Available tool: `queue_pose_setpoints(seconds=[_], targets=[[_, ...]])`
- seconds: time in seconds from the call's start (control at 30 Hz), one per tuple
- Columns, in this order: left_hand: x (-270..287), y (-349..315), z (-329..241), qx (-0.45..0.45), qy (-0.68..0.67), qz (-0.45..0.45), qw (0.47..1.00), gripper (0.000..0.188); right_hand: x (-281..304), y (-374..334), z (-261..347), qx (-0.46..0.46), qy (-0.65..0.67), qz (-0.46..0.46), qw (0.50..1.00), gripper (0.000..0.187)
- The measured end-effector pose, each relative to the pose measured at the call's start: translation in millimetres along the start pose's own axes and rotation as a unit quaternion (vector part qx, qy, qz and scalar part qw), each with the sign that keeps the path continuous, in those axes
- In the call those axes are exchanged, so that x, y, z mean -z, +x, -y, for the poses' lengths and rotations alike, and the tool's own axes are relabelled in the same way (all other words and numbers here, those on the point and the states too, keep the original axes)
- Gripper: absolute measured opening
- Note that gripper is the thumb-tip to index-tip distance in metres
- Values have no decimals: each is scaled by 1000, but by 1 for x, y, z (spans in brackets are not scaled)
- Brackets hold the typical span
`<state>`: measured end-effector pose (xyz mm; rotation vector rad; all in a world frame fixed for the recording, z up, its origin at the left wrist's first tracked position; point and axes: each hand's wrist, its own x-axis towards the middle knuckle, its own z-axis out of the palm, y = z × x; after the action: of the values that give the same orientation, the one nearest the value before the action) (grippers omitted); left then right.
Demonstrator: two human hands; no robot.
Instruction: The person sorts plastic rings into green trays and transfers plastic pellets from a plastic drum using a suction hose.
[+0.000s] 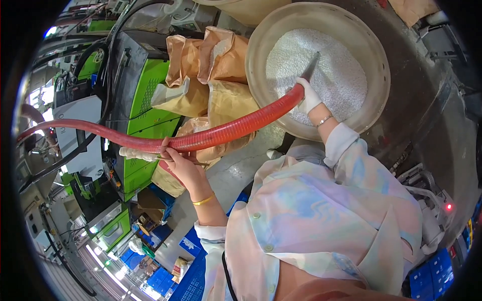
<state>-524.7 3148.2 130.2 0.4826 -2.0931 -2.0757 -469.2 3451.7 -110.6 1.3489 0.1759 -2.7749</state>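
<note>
A ribbed red hose (231, 131) arcs from the far left across to a large round tub (380, 75). White pellets (341, 75) lie in the tub, and the hose's grey metal nozzle (311, 66) points into them. My right hand (310, 95), in a white glove, is closed round the hose end beside the nozzle. My bare left hand (183, 165) grips the hose farther back, with fingers over it. A lumpy white wrapped piece (138, 154) sticks out just left of those fingers; whether the hand holds it too, I cannot tell.
Several open brown paper sacks (226, 98) stand between the tub and a green and black machine (150, 108). Blue crates (432, 273) are at the lower right, near grey equipment with a red light (449, 206). Dark cables (108, 55) hang at the upper left.
</note>
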Motion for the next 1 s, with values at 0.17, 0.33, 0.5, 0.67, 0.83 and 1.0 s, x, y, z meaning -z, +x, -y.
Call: queue_pose_setpoints(seconds=[0.17, 0.33, 0.5, 0.67, 0.83, 1.0], targets=[[7, 4, 3, 4, -1, 1, 1000, 23, 0, 8, -4, -12, 4, -9, 1000, 29], [24, 16, 19, 11, -2, 0, 1000, 24, 4, 18, -12, -10, 7, -14, 1000, 30], [25, 22, 26, 2, -8, -10, 1000, 23, -1, 22, -19, 3, -1, -30, 1000, 31], [24, 26, 28, -1, 0, -8, 1000, 23, -7, 20, -16, 13, -9, -25, 1000, 30], [20, 29, 31, 0, 8, -19, 1000, 23, -10, 15, -15, -6, -13, -10, 1000, 29], [21, 31, 37, -1, 10, -15, 1000, 23, -7, 25, -21, 2, 4, -15, 1000, 28]])
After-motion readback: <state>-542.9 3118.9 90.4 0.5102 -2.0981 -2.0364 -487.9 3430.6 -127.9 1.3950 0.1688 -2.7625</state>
